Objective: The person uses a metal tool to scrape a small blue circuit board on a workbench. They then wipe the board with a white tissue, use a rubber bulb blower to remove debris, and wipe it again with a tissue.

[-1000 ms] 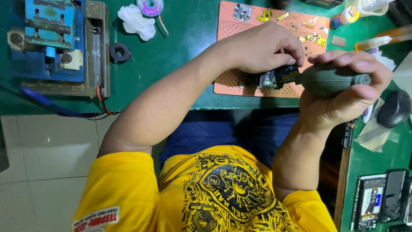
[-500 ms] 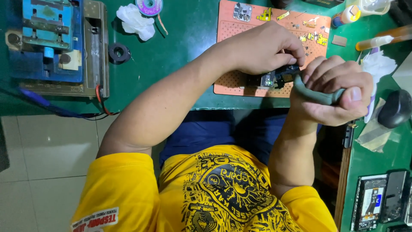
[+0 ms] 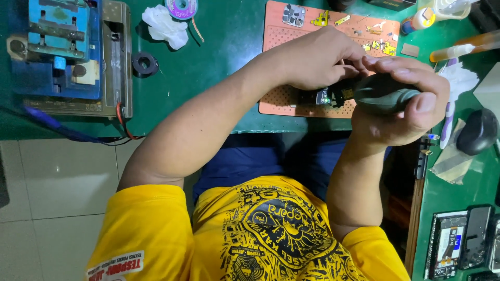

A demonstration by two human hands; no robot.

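My left hand (image 3: 317,60) reaches over the orange perforated work mat (image 3: 304,34) and pinches a small dark circuit board (image 3: 324,97) with green and yellow parts, holding it just above the mat's near edge. My right hand (image 3: 403,117) is wrapped around a grey-green rubber blower bulb (image 3: 383,94). The bulb's nozzle end points left at the board and lies right against it. The bulb looks rounded, with my fingers over its top and my thumb at its right end.
Small yellow parts and a metal shield (image 3: 294,14) lie at the mat's far side. On the green table stand a blue clamp fixture (image 3: 57,47), a white tissue (image 3: 165,26), a tape roll (image 3: 182,8), a black ring (image 3: 144,63), a bottle (image 3: 461,49), a black round object (image 3: 476,132) and opened phones (image 3: 458,239).
Half a second ago my right hand squeezed the bulb flat. It has now relaxed, the bulb is round again and sits a little higher. My left hand kept the board in place.
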